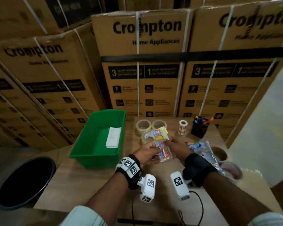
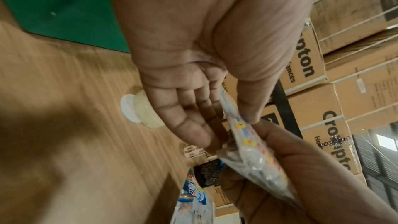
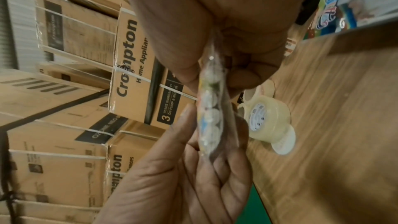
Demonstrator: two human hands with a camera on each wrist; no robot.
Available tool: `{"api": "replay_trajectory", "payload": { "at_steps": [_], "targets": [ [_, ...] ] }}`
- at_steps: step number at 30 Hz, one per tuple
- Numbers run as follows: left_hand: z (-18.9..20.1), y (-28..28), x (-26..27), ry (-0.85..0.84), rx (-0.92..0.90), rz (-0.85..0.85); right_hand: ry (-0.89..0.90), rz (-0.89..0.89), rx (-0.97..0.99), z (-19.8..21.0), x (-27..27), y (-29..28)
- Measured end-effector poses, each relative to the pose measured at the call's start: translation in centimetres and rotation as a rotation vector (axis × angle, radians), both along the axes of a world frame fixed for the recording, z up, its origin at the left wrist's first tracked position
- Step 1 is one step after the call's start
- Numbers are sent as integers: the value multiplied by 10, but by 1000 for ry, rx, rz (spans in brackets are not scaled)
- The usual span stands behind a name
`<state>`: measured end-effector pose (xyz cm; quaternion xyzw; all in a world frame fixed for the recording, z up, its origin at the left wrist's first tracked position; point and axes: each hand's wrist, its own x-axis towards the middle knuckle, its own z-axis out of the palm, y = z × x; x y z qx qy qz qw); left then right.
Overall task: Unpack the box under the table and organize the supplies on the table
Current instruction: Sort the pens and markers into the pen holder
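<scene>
Together, both my hands held one small clear packet (image 1: 162,145) of colourful bits up over the table (image 1: 91,185), in front of my chest. My left hand (image 1: 148,152) pinched its near left edge, thumb on top and fingers underneath, while my right hand (image 1: 178,148) pinched the right side the same way, so each hand was closed on the packet. From the wrist views the packet (image 2: 256,156) showed edge-on between thumb and fingers, with round pale pieces (image 3: 212,108) inside the plastic. Beneath it on the table sat three rolls of clear tape (image 1: 143,126), close together. A green tub (image 1: 82,150) stood to the left with a white pad (image 1: 113,139) lying in it. Farther back were a small roll of stickers (image 1: 182,128) and a black pen holder (image 1: 200,128) full of pens. A larger printed plastic bag (image 1: 203,152) lay on the table just right of my right hand. Big cardboard boxes (image 1: 144,66) were stacked behind, and a dark bin (image 1: 23,181) stood on the floor at left.
</scene>
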<state>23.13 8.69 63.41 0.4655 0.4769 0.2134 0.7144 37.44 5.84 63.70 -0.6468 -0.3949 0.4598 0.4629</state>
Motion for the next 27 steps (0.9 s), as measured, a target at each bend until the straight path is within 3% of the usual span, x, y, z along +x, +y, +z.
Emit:
{"api": "replay_trajectory", "payload": {
  "at_steps": [5,10,17,27],
  "targets": [
    [14,9,34,-74,-20,109,186,66,-7,11,36,-4],
    [15,13,64,-85,-44,185,139,186,73,5,69,-8],
    [4,22,88,-108,-104,174,107,199,132,2,83,4],
    [6,87,53,-317,-202,227,-605,438,146,9,51,57]
  ]
}}
